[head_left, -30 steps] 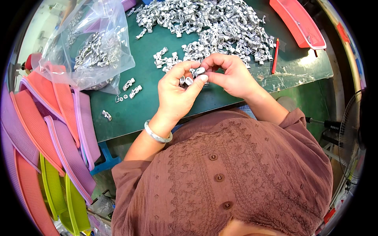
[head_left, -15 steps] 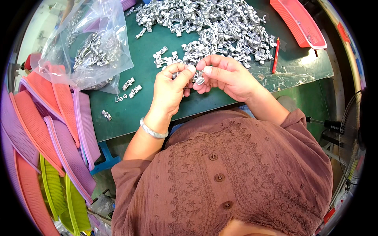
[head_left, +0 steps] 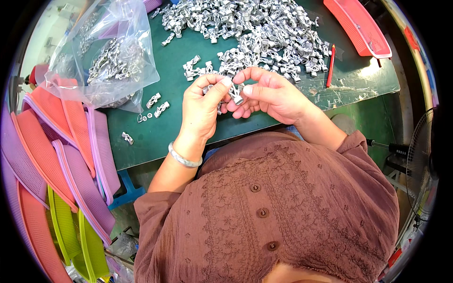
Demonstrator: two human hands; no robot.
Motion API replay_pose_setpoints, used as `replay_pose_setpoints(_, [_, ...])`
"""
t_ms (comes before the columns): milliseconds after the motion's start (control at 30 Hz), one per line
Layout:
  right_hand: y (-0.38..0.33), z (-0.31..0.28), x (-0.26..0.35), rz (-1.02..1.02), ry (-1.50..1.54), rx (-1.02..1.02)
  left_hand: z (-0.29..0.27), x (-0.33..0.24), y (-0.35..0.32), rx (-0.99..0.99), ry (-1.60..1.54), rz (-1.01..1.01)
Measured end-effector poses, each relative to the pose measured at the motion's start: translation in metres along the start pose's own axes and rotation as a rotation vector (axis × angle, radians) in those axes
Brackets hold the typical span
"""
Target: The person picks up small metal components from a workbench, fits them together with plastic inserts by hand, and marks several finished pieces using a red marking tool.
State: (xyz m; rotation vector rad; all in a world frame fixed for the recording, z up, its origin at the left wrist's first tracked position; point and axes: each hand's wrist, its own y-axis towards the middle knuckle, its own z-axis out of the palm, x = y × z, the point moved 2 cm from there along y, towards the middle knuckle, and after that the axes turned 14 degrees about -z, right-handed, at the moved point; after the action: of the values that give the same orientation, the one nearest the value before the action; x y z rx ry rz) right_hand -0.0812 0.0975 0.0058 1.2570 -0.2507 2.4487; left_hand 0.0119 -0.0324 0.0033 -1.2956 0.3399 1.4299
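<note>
Both my hands meet above the front part of the green table (head_left: 170, 137). Between their fingertips is a small silver metal clasp-like piece (head_left: 237, 98) with an openwork body and a thicker end. My left hand (head_left: 204, 104) pinches it with thumb and forefinger, its other fingers curled beneath. The thumb and fingers of my right hand (head_left: 279, 96) close on the piece from the other side. My fingers partly hide it. Just beyond them spreads a large heap of similar silver pieces (head_left: 273, 37). Left of my left hand lie a few loose pieces (head_left: 161, 109) and small rings (head_left: 149, 115).
A clear plastic bag (head_left: 148, 70) of metal parts stands at the far left. Perforated pink, purple and green plastic baskets (head_left: 85, 184) are stacked beside the table's left edge. On the right are a red pencil-like stick (head_left: 331, 66) and a pink basket (head_left: 351, 23). A fan (head_left: 420, 146) stands farther right.
The piece between my fingers has turned, so more of its openwork body shows and its thick end points down. My fingers have shifted slightly; the heap looks the same.
</note>
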Motion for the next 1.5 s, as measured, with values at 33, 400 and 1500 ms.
replay_pose_setpoints(33, [0.000, 0.000, 0.000, -0.011, -0.008, 0.005, 0.000, 0.000, 0.000, 0.005, -0.006, 0.008])
replay_pose_setpoints(400, [0.001, -0.003, -0.006, -0.194, -0.158, -0.029, -0.001, 0.000, -0.002, 0.155, -0.165, -0.077])
replay_pose_setpoints(1500, [0.004, 0.018, 0.020, -0.749, -1.081, 0.091, -0.087, -0.220, 0.009, -0.976, 1.188, 1.027])
